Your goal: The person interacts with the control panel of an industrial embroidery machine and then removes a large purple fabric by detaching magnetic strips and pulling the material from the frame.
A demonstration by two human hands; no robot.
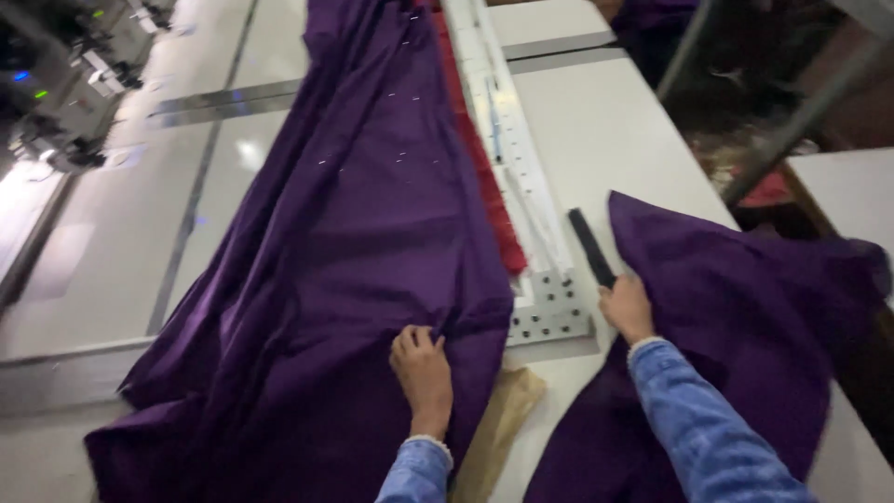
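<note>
Purple cloth [354, 233] takes up most of the white bench [615, 140], running in a long band from the far end down to the near edge, creased and rumpled along its length. A second piece of purple cloth [745, 326] lies bunched at the right, spilling over the bench's right side. Between the two runs a long white frame rail [507, 140] with rows of small holes, ending in a corner plate near the hands. A red strip of fabric [484, 177] lies along the rail's left side, touching the edge of the long cloth. Machinery with small green and blue lights [56, 84] stands at the far left, blurred. A tan piece of paper or backing [503, 419] pokes out from under the long cloth near the front.

The left hand [424, 373] rests palm-down on the long cloth, its fingers curled and pinching a fold of the fabric. The right hand [627, 307] sits at the edge of the second cloth, fingers closed around the near end of a slim black bar [589, 244] that lies on the bench beside the rail. Both wrists wear blue denim sleeves.
</note>
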